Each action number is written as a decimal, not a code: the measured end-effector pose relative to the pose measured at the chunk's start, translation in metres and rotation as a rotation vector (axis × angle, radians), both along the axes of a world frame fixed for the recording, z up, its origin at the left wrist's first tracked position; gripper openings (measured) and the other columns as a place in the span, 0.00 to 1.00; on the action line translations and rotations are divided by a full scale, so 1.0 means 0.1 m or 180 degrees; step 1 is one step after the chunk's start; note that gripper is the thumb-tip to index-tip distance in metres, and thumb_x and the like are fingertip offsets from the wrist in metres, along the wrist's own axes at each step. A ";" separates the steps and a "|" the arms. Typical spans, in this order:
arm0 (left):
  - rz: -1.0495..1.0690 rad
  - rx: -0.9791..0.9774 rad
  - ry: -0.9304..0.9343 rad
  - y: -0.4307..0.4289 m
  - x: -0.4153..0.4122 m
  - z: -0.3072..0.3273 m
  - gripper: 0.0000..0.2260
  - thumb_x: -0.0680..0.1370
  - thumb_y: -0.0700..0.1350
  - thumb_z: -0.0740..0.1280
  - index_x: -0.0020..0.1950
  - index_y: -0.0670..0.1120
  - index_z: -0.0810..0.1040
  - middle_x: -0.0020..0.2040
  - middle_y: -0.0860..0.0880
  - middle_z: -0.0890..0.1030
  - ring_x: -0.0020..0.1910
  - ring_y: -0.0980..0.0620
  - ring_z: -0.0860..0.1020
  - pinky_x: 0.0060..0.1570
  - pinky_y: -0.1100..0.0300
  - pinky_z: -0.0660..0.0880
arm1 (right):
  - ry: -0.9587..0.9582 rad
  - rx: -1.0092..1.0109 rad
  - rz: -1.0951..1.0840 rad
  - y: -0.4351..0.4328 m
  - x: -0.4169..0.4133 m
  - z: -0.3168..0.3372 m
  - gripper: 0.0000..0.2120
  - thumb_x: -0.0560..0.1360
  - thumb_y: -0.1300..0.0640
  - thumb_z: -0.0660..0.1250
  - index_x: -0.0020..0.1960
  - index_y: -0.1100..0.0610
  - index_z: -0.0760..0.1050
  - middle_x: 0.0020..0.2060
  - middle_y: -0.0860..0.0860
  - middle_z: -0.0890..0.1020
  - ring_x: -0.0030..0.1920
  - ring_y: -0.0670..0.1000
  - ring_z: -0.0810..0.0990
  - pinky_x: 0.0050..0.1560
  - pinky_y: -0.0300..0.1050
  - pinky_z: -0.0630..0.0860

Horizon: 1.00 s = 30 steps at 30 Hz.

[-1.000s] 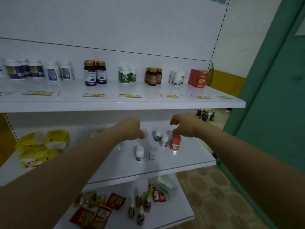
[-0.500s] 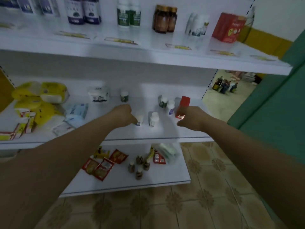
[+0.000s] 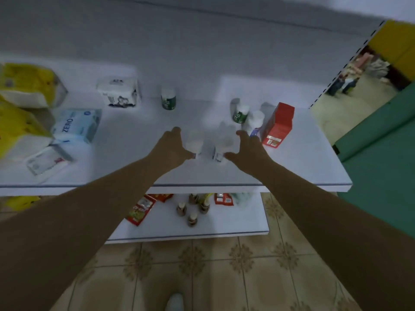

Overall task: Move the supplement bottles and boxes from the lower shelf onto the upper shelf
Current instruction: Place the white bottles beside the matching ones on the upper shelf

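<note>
Our left hand [image 3: 174, 147] brackets the left bottle [image 3: 195, 141], right hand [image 3: 248, 150] the right bottle [image 3: 222, 147] at three o'clock; whether the fingers grip, we cannot tell.

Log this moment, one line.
left hand open at left white bottle | right hand open at right white bottle | on lower shelf

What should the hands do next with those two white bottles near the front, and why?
Probably close each hand round its bottle, then lift. The left hand is spread open beside the left white bottle, and the right hand beside the right white bottle. Both bottles stand on the lower shelf, and neither looks gripped yet, though the picture is blurred.
</note>
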State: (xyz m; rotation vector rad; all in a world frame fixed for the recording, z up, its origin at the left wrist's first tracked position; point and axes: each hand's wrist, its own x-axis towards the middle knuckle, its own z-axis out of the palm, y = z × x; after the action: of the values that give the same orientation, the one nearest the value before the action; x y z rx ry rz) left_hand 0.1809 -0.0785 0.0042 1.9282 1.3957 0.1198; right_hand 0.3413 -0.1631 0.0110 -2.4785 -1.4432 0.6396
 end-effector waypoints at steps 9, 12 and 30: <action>0.0048 0.0011 -0.0477 0.34 0.47 -0.49 0.31 0.73 0.46 0.72 0.70 0.40 0.62 0.66 0.40 0.70 0.63 0.43 0.71 0.51 0.59 0.68 | 0.0326 0.0530 -0.0530 0.44 0.00 -0.56 0.24 0.75 0.49 0.67 0.66 0.56 0.67 0.59 0.60 0.70 0.57 0.60 0.75 0.57 0.46 0.72; 0.0342 -0.0037 -0.0729 0.32 0.45 -0.58 0.26 0.72 0.44 0.72 0.67 0.42 0.66 0.63 0.42 0.73 0.58 0.45 0.72 0.42 0.61 0.68 | 0.0705 0.0748 -0.0727 0.41 0.07 -0.59 0.28 0.71 0.52 0.72 0.67 0.55 0.67 0.58 0.56 0.74 0.58 0.54 0.75 0.57 0.42 0.70; 0.0531 -0.1310 -0.2934 -1.06 -0.50 1.08 0.07 0.76 0.51 0.67 0.53 0.52 0.75 0.47 0.50 0.82 0.51 0.46 0.80 0.56 0.46 0.76 | 0.3801 0.1595 -0.0314 -0.77 -0.58 1.04 0.04 0.74 0.60 0.64 0.49 0.54 0.73 0.45 0.55 0.78 0.47 0.57 0.77 0.50 0.52 0.71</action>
State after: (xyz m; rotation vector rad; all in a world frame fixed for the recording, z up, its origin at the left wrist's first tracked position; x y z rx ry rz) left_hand 0.1313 -0.1846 0.1126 1.1518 0.8451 0.6545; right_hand 0.2835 -0.2396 0.1149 -1.2894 -0.8133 1.2274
